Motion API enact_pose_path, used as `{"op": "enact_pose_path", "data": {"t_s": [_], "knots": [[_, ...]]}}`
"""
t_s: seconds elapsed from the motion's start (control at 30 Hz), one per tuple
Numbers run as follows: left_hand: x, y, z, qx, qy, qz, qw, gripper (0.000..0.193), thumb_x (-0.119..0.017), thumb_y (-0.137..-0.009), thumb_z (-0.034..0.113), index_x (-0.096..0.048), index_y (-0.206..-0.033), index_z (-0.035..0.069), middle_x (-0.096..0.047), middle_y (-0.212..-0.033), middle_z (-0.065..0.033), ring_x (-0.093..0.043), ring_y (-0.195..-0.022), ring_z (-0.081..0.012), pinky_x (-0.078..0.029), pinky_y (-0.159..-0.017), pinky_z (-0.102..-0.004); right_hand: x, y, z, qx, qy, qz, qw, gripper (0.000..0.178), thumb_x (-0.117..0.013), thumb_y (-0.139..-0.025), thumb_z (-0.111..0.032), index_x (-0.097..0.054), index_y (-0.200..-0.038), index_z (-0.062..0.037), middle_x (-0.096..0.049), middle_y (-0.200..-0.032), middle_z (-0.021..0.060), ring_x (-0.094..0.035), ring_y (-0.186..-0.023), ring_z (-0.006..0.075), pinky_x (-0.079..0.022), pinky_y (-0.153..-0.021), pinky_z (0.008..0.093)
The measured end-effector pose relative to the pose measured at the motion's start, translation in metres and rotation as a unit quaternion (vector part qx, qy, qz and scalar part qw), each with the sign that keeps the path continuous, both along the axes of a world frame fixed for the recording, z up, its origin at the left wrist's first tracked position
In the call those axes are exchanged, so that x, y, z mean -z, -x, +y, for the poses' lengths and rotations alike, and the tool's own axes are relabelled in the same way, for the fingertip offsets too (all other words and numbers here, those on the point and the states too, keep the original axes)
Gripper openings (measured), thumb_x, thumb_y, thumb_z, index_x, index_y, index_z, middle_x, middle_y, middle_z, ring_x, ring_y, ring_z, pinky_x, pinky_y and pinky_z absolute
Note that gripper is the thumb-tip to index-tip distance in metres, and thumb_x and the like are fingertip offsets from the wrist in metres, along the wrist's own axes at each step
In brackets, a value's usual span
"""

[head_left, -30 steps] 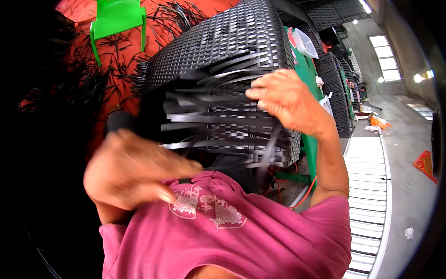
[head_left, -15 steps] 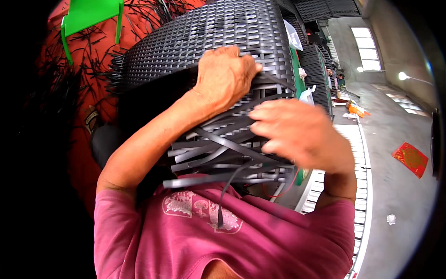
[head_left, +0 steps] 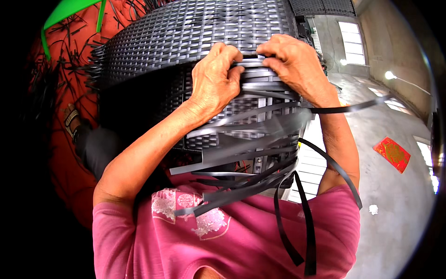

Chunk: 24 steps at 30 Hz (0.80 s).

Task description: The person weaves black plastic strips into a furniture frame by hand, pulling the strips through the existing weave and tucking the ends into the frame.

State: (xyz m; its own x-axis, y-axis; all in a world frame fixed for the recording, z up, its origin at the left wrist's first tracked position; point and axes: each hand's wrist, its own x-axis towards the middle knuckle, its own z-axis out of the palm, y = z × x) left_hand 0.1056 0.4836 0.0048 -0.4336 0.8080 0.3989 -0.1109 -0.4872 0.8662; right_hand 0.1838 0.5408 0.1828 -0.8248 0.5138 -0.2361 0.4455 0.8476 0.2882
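Observation:
A large dark grey woven rattan piece (head_left: 186,37) stands tilted in front of me. At the lower edge of its upper weave, my left hand (head_left: 216,79) closes thumb and fingers on a flat plastic rattan strip (head_left: 252,63). To its right, my right hand (head_left: 297,63) pinches the same area of strip between thumb and curled fingers. Many loose strips (head_left: 251,152) fan out below my hands, some blurred by motion. Several hang over my pink shirt (head_left: 260,232). Metal frame bars show between the strips.
A green plastic chair (head_left: 69,14) stands at the far left on a red floor cover (head_left: 81,42) littered with cut strips. A foot (head_left: 70,118) rests at the left. On the grey floor at the right lies a red paper (head_left: 392,154) with a gold design.
My right hand has moved up to the weave's edge beside my left hand. The loose strips have swung and spread, and the rattan piece appears shifted slightly left in view.

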Motion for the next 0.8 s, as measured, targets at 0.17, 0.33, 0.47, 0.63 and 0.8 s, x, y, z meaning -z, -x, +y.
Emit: {"op": "enact_pose_path", "data": {"t_s": [0.17,0.33,0.47,0.63,0.8], "knots": [[-0.001,-0.005,-0.007,0.043,-0.001,0.071,0.997,0.015,-0.07,-0.072,0.003,-0.061,-0.084,0.003,-0.056,-0.082,-0.0104,-0.059,-0.077,-0.0274,-0.047,-0.067,-0.0355,-0.02,-0.014,-0.021,0.119,-0.016,0.06,0.991,0.016,-0.064,-0.073,-0.011,-0.062,-0.087,-0.0024,-0.062,-0.079,0.0119,-0.061,-0.072,0.0297,-0.047,-0.064,0.0365],[0.001,-0.006,-0.005,-0.024,-0.07,0.118,0.99,0.022,-0.071,-0.07,0.001,-0.063,-0.09,0.002,-0.06,-0.088,-0.01,-0.06,-0.083,-0.028,-0.05,-0.071,-0.0337,-0.033,-0.033,-0.048,0.241,0.057,0.171,0.954,0.015,-0.065,-0.079,-0.011,-0.065,-0.088,0.0013,-0.063,-0.078,0.0085,-0.061,-0.073,0.0162,-0.046,-0.067,0.0266],[-0.005,-0.004,-0.006,-0.045,-0.136,0.102,0.984,0.026,-0.071,-0.067,-0.003,-0.062,-0.091,0.002,-0.059,-0.092,-0.011,-0.06,-0.085,-0.0267,-0.05,-0.072,-0.0338,-0.043,-0.047,-0.059,0.314,0.244,0.261,0.88,0.023,-0.058,-0.089,-0.019,-0.068,-0.097,0.0,-0.067,-0.088,0.0095,-0.061,-0.081,0.0155,-0.045,-0.069,0.0264],[-0.013,-0.011,-0.013,0.02,-0.179,0.122,0.976,0.019,-0.07,-0.072,0.001,-0.064,-0.09,0.0,-0.061,-0.086,-0.0113,-0.061,-0.08,-0.0266,-0.05,-0.068,-0.0342,-0.041,-0.073,-0.056,0.269,0.405,0.382,0.786,0.032,-0.051,-0.094,-0.025,-0.067,-0.097,0.0021,-0.068,-0.096,0.0124,-0.062,-0.085,0.0164,-0.044,-0.066,0.0256],[-0.013,-0.011,-0.021,0.156,-0.032,0.05,0.986,0.009,-0.062,-0.084,0.011,-0.063,-0.09,0.003,-0.061,-0.085,-0.0105,-0.061,-0.077,-0.0264,-0.049,-0.066,-0.0353,-0.039,-0.063,-0.054,0.339,0.206,0.394,0.829,0.011,-0.065,-0.083,-0.009,-0.07,-0.089,-0.0011,-0.068,-0.09,0.0076,-0.062,-0.08,0.0131,-0.045,-0.062,0.0254]]}}
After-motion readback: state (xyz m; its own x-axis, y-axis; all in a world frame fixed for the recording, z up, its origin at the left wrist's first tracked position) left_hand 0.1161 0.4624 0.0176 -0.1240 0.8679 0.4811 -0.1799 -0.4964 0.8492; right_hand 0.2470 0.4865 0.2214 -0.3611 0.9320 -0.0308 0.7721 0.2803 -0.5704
